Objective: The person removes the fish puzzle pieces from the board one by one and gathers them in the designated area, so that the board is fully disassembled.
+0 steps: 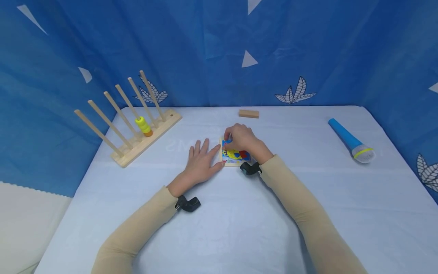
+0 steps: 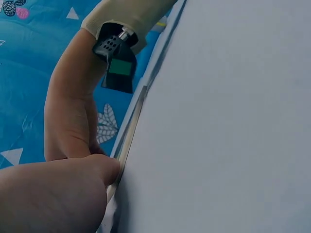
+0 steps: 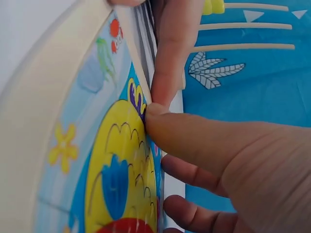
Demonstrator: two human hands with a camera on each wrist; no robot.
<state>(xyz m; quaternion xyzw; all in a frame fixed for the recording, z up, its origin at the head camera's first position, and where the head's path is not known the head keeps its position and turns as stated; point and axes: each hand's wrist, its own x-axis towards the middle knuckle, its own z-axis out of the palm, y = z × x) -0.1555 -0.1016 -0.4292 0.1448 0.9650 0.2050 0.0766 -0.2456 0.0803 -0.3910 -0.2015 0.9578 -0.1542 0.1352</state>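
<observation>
A small wooden-framed jigsaw puzzle (image 1: 235,156) with a yellow fish on blue lies flat on the table. My left hand (image 1: 200,163) rests beside it with spread fingers, the index finger and thumb touching its left edge. My right hand (image 1: 241,139) bends over its upper part. Close up, the right thumb (image 3: 167,124) presses the picture near the fish's tail (image 3: 136,97), and curled fingers (image 3: 189,172) meet it at the far side. The right index fingertip is hidden behind the thumb. In the left wrist view, the puzzle's edge (image 2: 131,136) shows as a thin strip.
A wooden peg rack (image 1: 147,144) with yellow and orange beads (image 1: 143,125) on one peg stands at the left. Behind the puzzle lies a small wooden block (image 1: 249,113). To the right is a blue toy microphone (image 1: 350,140). Blue curtains (image 1: 205,53) hang beyond the table.
</observation>
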